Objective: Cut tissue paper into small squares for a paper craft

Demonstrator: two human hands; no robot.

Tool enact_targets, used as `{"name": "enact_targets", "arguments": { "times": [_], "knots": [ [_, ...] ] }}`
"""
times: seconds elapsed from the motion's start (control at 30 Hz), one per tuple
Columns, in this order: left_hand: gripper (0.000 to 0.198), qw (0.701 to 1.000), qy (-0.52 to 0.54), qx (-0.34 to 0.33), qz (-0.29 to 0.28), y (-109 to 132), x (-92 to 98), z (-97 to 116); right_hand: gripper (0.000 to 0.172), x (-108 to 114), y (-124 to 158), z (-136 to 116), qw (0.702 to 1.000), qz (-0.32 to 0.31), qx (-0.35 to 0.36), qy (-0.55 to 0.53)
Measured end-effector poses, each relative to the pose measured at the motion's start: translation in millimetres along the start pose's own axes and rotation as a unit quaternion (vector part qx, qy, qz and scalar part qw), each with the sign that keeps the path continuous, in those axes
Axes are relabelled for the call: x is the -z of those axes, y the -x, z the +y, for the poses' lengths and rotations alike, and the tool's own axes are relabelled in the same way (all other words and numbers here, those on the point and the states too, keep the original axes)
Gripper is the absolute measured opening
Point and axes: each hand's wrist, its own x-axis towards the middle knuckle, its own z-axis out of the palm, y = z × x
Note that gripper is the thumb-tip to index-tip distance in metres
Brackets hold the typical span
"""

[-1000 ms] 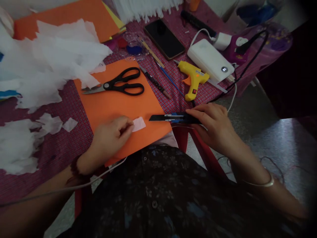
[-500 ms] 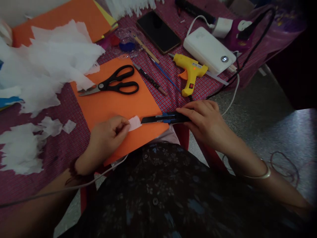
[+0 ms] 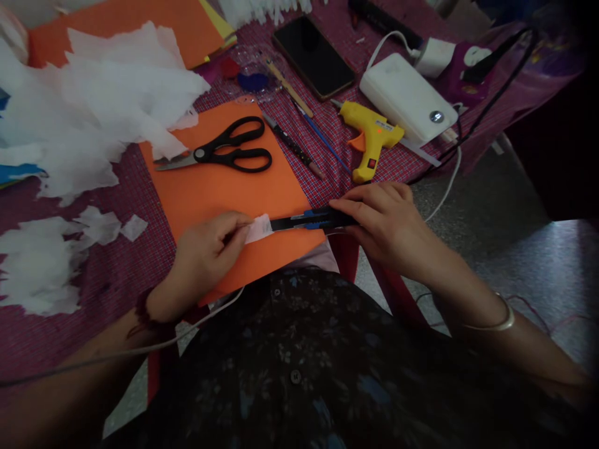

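Note:
My left hand [image 3: 208,252] pinches a small white paper scrap [image 3: 260,227] against the orange sheet [image 3: 219,193] near the table's front edge. My right hand [image 3: 384,221] grips a black and blue utility knife [image 3: 309,220], lying nearly level, its tip touching the scrap's right edge. Black scissors [image 3: 222,153] lie on the far part of the same orange sheet.
White tissue pieces [image 3: 88,112] pile at the left. A yellow glue gun [image 3: 369,137], pencils [image 3: 294,146], a dark phone [image 3: 313,57], a white power bank [image 3: 407,96] with cables lie at the back right. The checkered cloth [image 3: 116,262] covers the table; floor lies to the right.
My right hand slid the knife leftward until its tip reached the white scrap. My left hand stayed pinched on the scrap.

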Motion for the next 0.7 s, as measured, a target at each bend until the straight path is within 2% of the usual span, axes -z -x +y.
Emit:
{"name": "enact_targets", "arguments": {
  "times": [0.1, 0.17, 0.4, 0.53, 0.7],
  "knots": [
    [0.041, 0.998, 0.036, -0.046, 0.005, 1, 0.7, -1, 0.032, 1, -5, -1, 1.0, -0.011, 0.008, -0.005],
    [0.045, 0.997, 0.039, -0.058, -0.016, 2, 2.1, -1, 0.032, 1, -8, -2, 1.0, -0.016, 0.01, -0.005],
    [0.047, 0.998, -0.004, -0.046, -0.046, -3, 3.8, 0, 0.034, -1, -17, -5, 0.999, -0.031, 0.025, -0.015],
    [0.046, 0.996, 0.011, -0.058, -0.059, -5, 3.2, -2, 0.035, 1, -22, -7, 0.998, -0.051, 0.036, -0.029],
    [0.045, 0.996, -0.003, -0.064, -0.061, -4, 3.5, -3, 0.033, 7, -9, -12, 0.994, -0.075, 0.052, -0.056]
  ]
}}
